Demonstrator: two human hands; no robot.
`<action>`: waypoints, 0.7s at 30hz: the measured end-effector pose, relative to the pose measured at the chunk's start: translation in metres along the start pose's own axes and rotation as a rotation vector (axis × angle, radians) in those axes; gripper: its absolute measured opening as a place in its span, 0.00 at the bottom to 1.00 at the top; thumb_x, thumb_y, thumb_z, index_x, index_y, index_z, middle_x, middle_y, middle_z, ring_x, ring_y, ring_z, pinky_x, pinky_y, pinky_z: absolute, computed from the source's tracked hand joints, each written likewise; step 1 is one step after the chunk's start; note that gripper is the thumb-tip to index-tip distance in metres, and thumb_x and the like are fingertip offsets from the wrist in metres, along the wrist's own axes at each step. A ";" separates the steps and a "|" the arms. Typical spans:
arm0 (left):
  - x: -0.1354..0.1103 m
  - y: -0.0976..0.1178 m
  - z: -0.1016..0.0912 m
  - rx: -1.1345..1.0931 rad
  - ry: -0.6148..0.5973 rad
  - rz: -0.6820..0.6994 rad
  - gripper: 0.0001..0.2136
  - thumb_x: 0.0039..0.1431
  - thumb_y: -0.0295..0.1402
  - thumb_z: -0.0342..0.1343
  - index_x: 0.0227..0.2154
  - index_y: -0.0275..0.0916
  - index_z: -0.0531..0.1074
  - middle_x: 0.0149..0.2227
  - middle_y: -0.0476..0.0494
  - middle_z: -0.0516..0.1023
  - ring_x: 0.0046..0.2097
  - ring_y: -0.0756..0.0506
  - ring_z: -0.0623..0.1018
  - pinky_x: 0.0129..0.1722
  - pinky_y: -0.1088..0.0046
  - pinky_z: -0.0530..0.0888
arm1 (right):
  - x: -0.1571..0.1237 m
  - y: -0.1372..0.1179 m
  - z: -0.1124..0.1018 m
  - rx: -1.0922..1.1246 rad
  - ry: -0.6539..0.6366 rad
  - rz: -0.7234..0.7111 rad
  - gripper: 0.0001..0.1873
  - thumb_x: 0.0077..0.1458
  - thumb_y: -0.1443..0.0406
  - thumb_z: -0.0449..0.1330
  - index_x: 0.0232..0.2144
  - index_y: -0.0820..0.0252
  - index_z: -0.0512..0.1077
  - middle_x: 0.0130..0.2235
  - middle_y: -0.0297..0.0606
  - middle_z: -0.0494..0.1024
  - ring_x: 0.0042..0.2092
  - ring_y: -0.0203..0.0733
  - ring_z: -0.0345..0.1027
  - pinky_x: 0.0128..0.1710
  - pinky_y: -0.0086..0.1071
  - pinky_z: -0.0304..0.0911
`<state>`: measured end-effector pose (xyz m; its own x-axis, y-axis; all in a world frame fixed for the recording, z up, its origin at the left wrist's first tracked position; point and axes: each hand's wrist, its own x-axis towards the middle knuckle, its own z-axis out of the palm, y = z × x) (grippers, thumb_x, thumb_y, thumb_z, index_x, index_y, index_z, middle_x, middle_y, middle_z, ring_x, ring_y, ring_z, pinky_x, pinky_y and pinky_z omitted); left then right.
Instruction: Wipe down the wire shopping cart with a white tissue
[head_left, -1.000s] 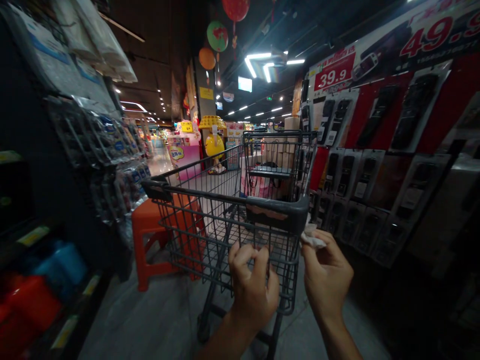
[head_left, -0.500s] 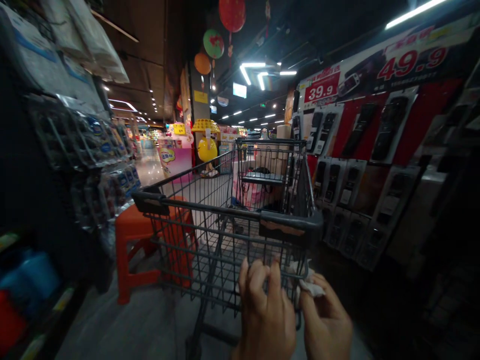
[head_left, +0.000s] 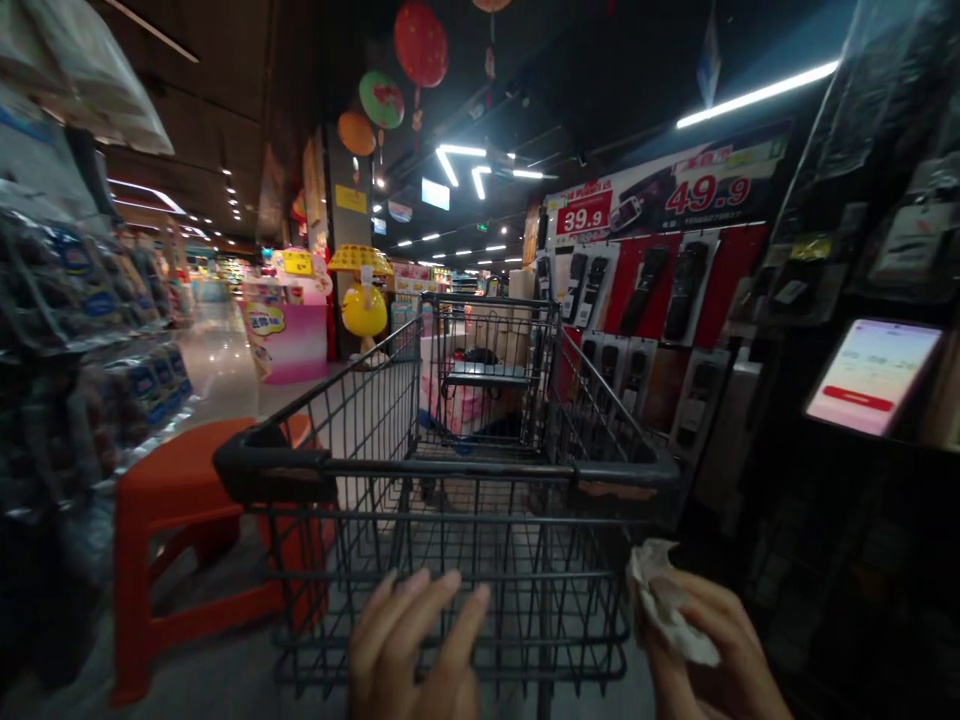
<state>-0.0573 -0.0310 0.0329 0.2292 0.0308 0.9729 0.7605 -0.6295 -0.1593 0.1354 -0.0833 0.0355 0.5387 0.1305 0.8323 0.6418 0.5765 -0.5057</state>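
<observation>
While the left hand lies flat-fingered against the dark wire cart (orange stool beside), the right hand pinches crumpled white tissue.

Dim store aisle — orange stool left, hanging lanterns above it, ceiling strip lights beyond.

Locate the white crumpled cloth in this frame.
In the head view, the white cloth sits low on the right, held in the right hand beside the shopping cart, just below the cart's right handle corner.
</observation>
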 end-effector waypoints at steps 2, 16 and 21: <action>0.008 -0.015 -0.004 -0.014 -0.036 0.001 0.15 0.53 0.19 0.52 0.42 0.37 0.73 0.43 0.39 0.73 0.50 0.42 0.71 0.55 0.58 0.65 | 0.009 -0.001 0.001 -0.094 -0.046 -0.102 0.09 0.51 0.71 0.62 0.35 0.55 0.74 0.36 0.37 0.75 0.36 0.40 0.71 0.34 0.32 0.64; 0.017 0.001 0.005 -0.145 -0.139 -0.091 0.10 0.61 0.27 0.50 0.41 0.40 0.75 0.32 0.46 0.73 0.37 0.47 0.70 0.45 0.65 0.63 | -0.021 0.015 -0.006 -0.312 -0.286 -0.299 0.10 0.53 0.74 0.55 0.37 0.59 0.71 0.35 0.38 0.69 0.35 0.36 0.69 0.31 0.28 0.69; 0.020 0.000 0.003 -0.169 -0.159 -0.072 0.11 0.61 0.24 0.49 0.42 0.40 0.74 0.31 0.47 0.73 0.35 0.48 0.70 0.42 0.67 0.63 | -0.023 0.012 -0.013 -0.306 -0.297 -0.289 0.10 0.53 0.74 0.56 0.36 0.60 0.72 0.35 0.37 0.70 0.34 0.36 0.69 0.30 0.27 0.69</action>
<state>-0.0504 -0.0281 0.0514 0.2809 0.1942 0.9399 0.6689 -0.7419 -0.0466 0.1379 -0.0895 0.0071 0.1658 0.2502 0.9539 0.8957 0.3665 -0.2518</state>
